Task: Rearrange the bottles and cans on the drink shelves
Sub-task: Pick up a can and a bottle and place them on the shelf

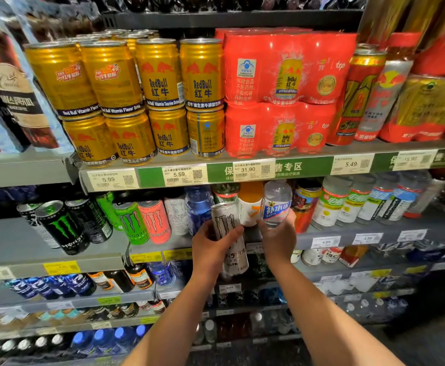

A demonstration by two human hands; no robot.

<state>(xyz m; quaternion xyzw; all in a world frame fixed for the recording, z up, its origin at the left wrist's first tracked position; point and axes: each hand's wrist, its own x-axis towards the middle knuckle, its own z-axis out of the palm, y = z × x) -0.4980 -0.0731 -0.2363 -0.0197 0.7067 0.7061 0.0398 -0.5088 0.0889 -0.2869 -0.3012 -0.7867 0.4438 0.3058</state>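
At the middle shelf, left hand (212, 247) grips a white can (228, 233); right hand (278, 240) grips a clear bottle (277, 203).

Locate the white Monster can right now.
Head view, centre: the tall white Monster can is gripped in the left hand, in front of the second shelf's edge, just left of the clear water bottle the right hand holds.

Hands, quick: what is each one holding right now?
Left hand: grips the tall white Monster can.
Right hand: holds the clear plastic bottle with blue label.
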